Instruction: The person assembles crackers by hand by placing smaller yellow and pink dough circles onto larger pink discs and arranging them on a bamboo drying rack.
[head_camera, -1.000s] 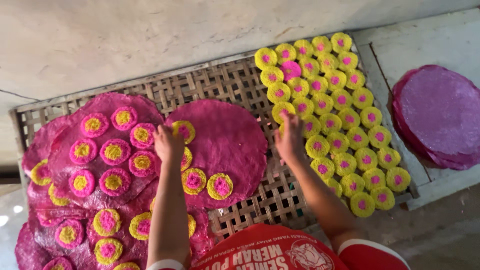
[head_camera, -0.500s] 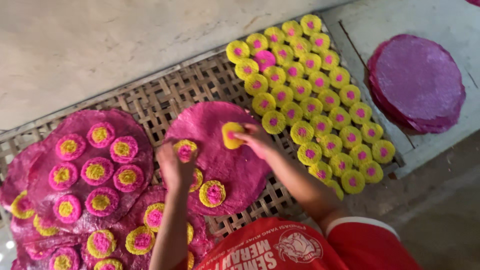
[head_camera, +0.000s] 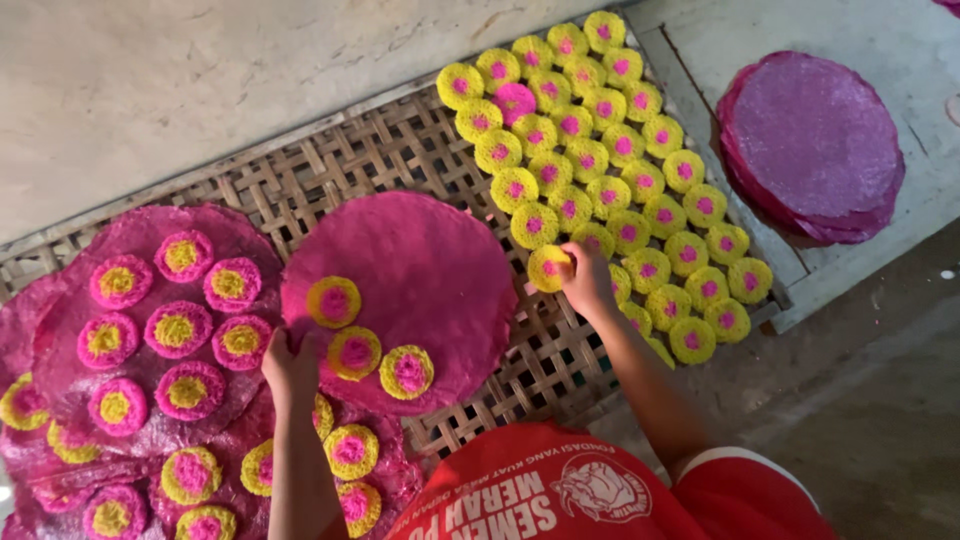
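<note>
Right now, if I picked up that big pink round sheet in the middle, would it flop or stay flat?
The big pink sheet would probably stay fairly flat: it bridges the gaps in the woven tray without sagging. It looks thin, so likely light and perhaps easy to crack. The three small rings sitting on it might slide off if it tilts; the left hand rests at its edge.

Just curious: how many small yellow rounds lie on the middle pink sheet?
3 on the middle pink sheet: upper round, middle round, lower-right round. None looks hidden.
</note>
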